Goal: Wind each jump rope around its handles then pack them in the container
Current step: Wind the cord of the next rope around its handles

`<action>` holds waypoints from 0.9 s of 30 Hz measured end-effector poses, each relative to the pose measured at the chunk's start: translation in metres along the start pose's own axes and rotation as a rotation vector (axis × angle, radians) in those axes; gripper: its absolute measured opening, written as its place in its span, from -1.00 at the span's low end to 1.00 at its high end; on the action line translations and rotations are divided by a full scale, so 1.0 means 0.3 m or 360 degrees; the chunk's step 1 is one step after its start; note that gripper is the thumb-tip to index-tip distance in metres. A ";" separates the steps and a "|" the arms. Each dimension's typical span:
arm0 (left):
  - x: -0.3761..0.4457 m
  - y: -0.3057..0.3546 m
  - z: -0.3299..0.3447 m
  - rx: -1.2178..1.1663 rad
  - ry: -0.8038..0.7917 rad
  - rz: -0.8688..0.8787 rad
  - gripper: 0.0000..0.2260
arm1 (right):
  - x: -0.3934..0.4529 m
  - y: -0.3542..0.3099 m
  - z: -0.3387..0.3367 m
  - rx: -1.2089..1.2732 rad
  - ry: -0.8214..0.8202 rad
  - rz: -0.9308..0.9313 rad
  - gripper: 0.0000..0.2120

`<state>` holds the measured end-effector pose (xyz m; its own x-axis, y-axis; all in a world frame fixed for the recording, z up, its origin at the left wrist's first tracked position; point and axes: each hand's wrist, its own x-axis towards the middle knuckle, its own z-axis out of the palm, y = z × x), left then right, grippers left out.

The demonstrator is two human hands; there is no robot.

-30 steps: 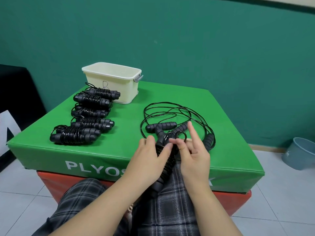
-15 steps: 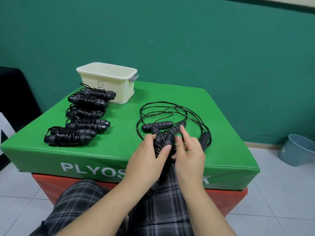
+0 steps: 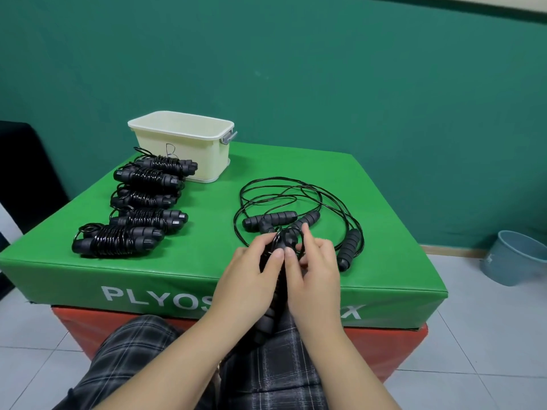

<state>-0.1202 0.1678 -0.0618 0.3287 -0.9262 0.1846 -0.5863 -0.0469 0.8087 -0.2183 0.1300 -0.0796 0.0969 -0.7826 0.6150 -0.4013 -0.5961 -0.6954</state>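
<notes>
Fingers (image 3: 276,255) around ridged black handles (image 3: 268,318)

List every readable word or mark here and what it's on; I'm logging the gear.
"PLYOS", then a gap hidden by the hands, then "X": white letters on the front of the green plyo box.
A handwritten mark on the cream container: partly hidden by a wound jump rope, not readable.
</notes>
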 end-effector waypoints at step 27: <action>-0.001 0.019 -0.012 -0.0277 -0.0070 -0.0068 -0.91 | 0.055 -0.010 -0.111 0.0791 -0.0264 0.0741 -0.71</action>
<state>-0.1209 0.1691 -0.0552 0.3159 -0.9403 0.1263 -0.4342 -0.0249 0.9005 -0.2459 0.1248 -0.0550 0.1696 -0.9700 0.1743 0.0254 -0.1725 -0.9847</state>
